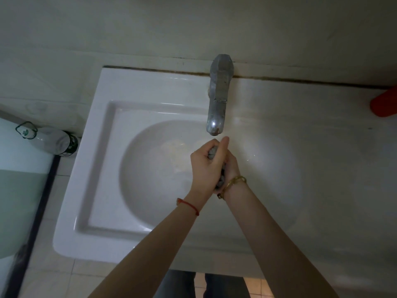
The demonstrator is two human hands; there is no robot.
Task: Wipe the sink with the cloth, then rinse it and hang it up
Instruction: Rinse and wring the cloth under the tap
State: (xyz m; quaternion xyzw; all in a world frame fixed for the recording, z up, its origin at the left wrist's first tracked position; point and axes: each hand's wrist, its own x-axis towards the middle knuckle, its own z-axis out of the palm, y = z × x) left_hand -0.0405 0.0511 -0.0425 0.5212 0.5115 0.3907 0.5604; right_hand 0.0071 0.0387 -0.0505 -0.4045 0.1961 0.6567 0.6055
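Observation:
Both hands are pressed together over the round bowl of the white sink, just below the spout of the metal tap. Between them is a bunched grey cloth, only small parts of it showing at the top and near the wrists. My left hand wraps it from the left, with a red string on the wrist. My right hand closes on it from the right, with a gold bracelet on the wrist. I cannot make out any water running from the tap.
A clear plastic bottle lies left of the sink, against a glass panel. An orange-red object sits at the right edge of the counter. The pale wall rises right behind the tap. Tiled floor and my legs show below the front edge.

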